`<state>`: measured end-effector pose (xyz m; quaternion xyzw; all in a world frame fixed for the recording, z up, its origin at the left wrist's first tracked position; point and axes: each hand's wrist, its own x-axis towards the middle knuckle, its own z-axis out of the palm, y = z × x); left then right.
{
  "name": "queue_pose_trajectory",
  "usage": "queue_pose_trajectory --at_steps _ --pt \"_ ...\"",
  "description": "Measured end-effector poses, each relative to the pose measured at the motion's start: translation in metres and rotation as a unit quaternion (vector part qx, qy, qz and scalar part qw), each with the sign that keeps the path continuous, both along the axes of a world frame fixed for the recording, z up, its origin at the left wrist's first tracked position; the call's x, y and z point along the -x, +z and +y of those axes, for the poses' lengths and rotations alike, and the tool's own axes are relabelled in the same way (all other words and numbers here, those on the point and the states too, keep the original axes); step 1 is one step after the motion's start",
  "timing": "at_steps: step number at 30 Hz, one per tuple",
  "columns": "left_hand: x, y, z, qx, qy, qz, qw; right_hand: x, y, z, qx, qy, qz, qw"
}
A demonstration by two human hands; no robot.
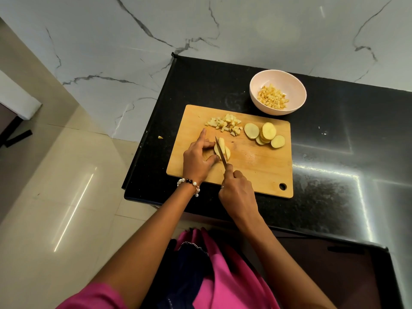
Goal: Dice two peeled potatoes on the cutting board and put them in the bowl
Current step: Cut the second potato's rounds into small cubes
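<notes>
Several firm, wet-slick potato slices [223, 150] mid-cutting board [256, 166], pinned under left hand [197, 159] fingertips just beside knife [220, 151], right hand [237, 190] gripping handle; best held flat-side down.

Dim, glare streaks on countertop [334, 175]

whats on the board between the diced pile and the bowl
Nothing lies there. In the head view, bare cutting board and then dark counter run from the diced pile to the bowl. The round slices sit off to the side, below that stretch.
</notes>
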<state>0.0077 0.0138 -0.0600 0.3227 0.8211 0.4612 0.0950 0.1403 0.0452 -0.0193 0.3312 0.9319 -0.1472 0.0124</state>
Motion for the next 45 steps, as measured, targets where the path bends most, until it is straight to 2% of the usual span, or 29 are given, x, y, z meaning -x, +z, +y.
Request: queue_pose_trajectory --at_steps 9,15,18,22,26,29,31,38,45 --pt "0.001 0.001 0.002 -0.003 0.015 -0.012 1.0 0.017 -0.004 -0.002 -0.024 0.006 0.007 1.0" --pt "-0.002 0.003 0.002 -0.004 0.028 -0.019 0.999 -0.016 -0.003 -0.015 -0.031 0.028 -0.022 0.999" --pt "-0.003 0.002 0.004 0.01 0.038 -0.005 0.999 -0.021 0.004 -0.011 0.015 0.01 0.005 1.0" --pt "-0.001 0.003 0.005 0.021 0.023 -0.008 0.999 -0.023 0.014 0.002 0.025 -0.025 0.084 0.996" --pt "0.004 0.012 0.007 0.105 -0.044 0.023 0.993 -0.021 0.018 0.022 0.04 -0.055 0.121 0.99" --pt "0.012 0.024 0.018 0.236 -0.098 0.078 0.964 -0.022 0.019 0.032 0.049 -0.075 0.123 0.988" --pt "0.016 0.028 0.024 0.271 -0.126 0.059 0.952 -0.023 0.019 0.036 0.062 -0.091 0.126 0.986" --pt "0.019 0.025 0.024 0.208 -0.111 -0.002 0.972 -0.024 0.018 0.038 0.101 -0.12 0.134 0.978" --pt "0.016 0.028 0.027 0.215 -0.105 -0.006 0.971 -0.019 0.019 0.043 0.11 -0.121 0.146 0.976"
